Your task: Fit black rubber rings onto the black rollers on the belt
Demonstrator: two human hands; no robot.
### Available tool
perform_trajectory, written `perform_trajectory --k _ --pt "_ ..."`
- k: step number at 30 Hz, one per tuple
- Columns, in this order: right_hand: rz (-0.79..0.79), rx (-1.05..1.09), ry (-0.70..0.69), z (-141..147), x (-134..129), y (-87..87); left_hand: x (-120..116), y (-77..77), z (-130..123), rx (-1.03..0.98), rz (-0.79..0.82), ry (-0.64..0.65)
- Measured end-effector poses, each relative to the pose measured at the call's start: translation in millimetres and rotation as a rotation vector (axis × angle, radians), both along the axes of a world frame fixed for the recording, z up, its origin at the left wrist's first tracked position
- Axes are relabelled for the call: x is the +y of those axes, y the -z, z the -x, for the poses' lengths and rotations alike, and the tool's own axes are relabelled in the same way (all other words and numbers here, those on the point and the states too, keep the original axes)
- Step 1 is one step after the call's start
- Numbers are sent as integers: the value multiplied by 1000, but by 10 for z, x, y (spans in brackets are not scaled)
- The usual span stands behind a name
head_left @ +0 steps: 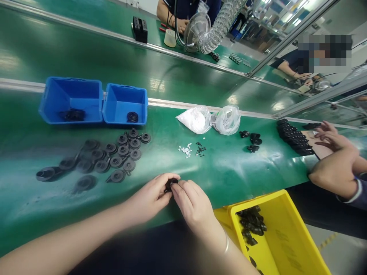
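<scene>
Near the front edge of the green table, my left hand (156,193) holds a small round black plastic part (171,185) between thumb and fingers. My right hand (193,202) meets it from the other side, its fingertips pinched against the same part. The fingers cover much of the part, so its details are hidden. To the left lie several black round parts with side stems (123,151). Beyond my hands are a small pile of white pieces (185,150) and a small group of tiny black pieces (200,149).
Two blue bins (73,118) (126,121) stand at the back left. Clear plastic bags (197,120) lie mid-table, with several black parts (254,139) to their right. A yellow crate (282,233) is at front right. A co-worker's hands (329,139) are at far right.
</scene>
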State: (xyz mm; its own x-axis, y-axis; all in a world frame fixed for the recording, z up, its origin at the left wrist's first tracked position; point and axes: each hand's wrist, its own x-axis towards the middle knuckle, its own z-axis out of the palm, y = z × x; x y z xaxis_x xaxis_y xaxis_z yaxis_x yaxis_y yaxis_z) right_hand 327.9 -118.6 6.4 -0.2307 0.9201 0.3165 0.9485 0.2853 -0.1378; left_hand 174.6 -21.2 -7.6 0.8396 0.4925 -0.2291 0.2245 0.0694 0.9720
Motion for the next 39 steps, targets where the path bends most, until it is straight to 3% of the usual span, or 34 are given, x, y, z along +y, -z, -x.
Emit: perform_trajectory --k 6,10,12,14,17,21,28,32,36,39 --pt "34 16 -30 42 62 -94 8 66 20 -1 14 11" --pt "43 217 -41 -166 100 -91 -7 58 -25 -31 176 -5" --pt "-5 361 135 -410 133 -35 -21 31 -58 -89 310 -14" --pt "-72 371 413 -689 177 48 -28 7 -84 -116 407 -15" --pt "-23 315 545 -999 248 177 -22 -3 -103 -97 448 -3" --pt "3 305 521 -1073 321 253 -2 21 -105 -104 453 1" --pt "64 374 509 -1134 351 222 12 51 -94 -146 460 9" --pt "98 451 502 -959 301 114 9 89 -87 -172 460 -3" --pt "170 657 289 -429 186 6 8 116 -80 -200 457 -14" --pt "161 723 206 -137 129 19 18 114 -79 -193 385 -8"
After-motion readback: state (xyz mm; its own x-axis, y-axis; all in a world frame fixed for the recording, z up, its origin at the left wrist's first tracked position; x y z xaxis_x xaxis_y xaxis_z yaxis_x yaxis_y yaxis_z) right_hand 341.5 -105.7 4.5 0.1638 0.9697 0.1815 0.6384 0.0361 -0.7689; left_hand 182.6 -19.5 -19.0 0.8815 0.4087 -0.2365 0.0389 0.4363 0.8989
